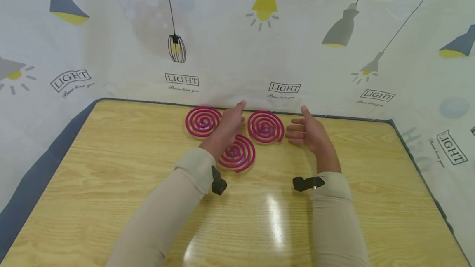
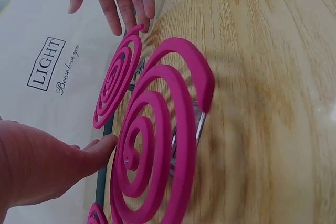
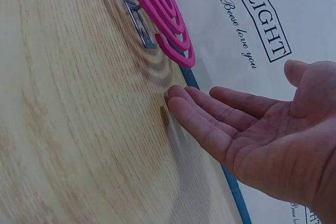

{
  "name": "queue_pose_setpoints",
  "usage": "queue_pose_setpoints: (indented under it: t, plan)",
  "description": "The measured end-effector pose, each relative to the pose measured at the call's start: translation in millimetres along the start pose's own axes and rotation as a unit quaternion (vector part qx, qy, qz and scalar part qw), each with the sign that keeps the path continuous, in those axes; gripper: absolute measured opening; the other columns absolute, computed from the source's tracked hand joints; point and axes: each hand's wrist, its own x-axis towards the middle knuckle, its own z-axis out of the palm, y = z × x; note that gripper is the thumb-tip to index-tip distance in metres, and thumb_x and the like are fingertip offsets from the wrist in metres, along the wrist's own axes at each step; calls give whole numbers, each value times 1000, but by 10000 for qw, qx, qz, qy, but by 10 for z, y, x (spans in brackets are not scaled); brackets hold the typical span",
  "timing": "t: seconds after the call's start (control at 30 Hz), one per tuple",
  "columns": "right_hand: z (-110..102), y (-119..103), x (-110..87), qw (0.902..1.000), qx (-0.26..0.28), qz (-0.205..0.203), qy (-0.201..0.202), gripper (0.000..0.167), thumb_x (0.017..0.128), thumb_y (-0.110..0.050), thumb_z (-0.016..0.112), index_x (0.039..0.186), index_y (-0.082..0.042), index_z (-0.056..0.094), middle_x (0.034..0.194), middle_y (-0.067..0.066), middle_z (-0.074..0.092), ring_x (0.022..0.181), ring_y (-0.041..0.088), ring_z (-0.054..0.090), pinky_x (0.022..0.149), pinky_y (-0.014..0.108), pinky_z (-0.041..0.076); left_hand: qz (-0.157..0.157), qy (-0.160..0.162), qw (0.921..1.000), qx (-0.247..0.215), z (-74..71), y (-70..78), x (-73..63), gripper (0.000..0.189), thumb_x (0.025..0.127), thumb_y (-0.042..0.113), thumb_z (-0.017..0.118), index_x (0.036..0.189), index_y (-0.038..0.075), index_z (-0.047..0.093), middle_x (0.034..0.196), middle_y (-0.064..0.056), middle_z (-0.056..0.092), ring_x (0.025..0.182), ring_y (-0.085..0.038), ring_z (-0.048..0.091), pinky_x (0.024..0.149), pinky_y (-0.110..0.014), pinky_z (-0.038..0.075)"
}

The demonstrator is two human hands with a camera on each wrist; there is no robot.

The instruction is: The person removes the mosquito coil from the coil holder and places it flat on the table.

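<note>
Three magenta mosquito coils lie near the table's back edge: the left coil (image 1: 204, 122), the right coil (image 1: 265, 128) and the front coil (image 1: 234, 151). Under the right coil, a small metal stand (image 3: 139, 27) raises it off the wood; metal also shows beneath the near coil in the left wrist view. My left hand (image 1: 228, 129) extends between the coils, thumb up, partly covering the left and front ones; whether it touches any, I cannot tell. Just right of the right coil, my right hand (image 1: 309, 133) is held with fingers extended, apart from the coil and holding nothing.
The wooden table (image 1: 259, 217) meets a pale wall covering (image 1: 230, 32) printed with lamps and the word LIGHT. A dark strip (image 1: 352, 117) runs along the back edge. Each wrist wears a black camera mount (image 1: 308, 183).
</note>
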Motion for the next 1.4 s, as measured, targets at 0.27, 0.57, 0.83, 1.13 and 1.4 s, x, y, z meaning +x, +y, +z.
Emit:
queue_pose_setpoints:
  t: [0.27, 0.57, 0.83, 1.13, 1.4]
  plan:
    - [29, -23, 12, 10000, 6, -9, -15, 90, 95, -69, 26, 151, 2, 26, 150, 25, 38, 131, 38, 48, 105, 48, 45, -83, -30, 9998, -189, 43, -8, 19, 72, 100, 49, 45, 150, 1, 29, 150, -25, 37, 139, -39, 36, 114, -48, 34]
    - [58, -34, 33, 10000, -39, -29, 14, 88, 96, -68, 26, 151, 1, 28, 149, 24, 39, 129, 37, 50, 103, 47, 47, -72, 14, 9998, -180, 49, -14, 11, 71, 100, 49, 45, 149, 0, 31, 148, -24, 40, 138, -39, 37, 114, -45, 36]
    - [71, -33, 24, 9999, -130, -74, 20, 87, 96, -68, 26, 151, 0, 28, 149, 24, 41, 129, 37, 51, 103, 47, 47, 31, 19, 9997, -223, 58, -32, 15, 69, 100, 47, 46, 147, -3, 34, 146, -26, 43, 137, -39, 40, 114, -43, 36]
    - [111, -30, 23, 9994, -312, -121, 74, 87, 95, -69, 28, 151, -3, 31, 145, 22, 47, 124, 34, 56, 102, 45, 48, 36, -41, 10000, 6, 52, -48, 10, 70, 101, 49, 44, 148, -1, 34, 147, -24, 42, 138, -36, 39, 115, -42, 34]
    - [127, -51, 13, 9988, -445, -142, 134, 84, 96, -68, 27, 150, -4, 33, 143, 21, 50, 121, 33, 59, 101, 45, 49, 44, -26, 10000, 86, 58, -42, 4, 70, 100, 50, 44, 148, -1, 34, 148, -23, 41, 138, -34, 40, 115, -40, 34]
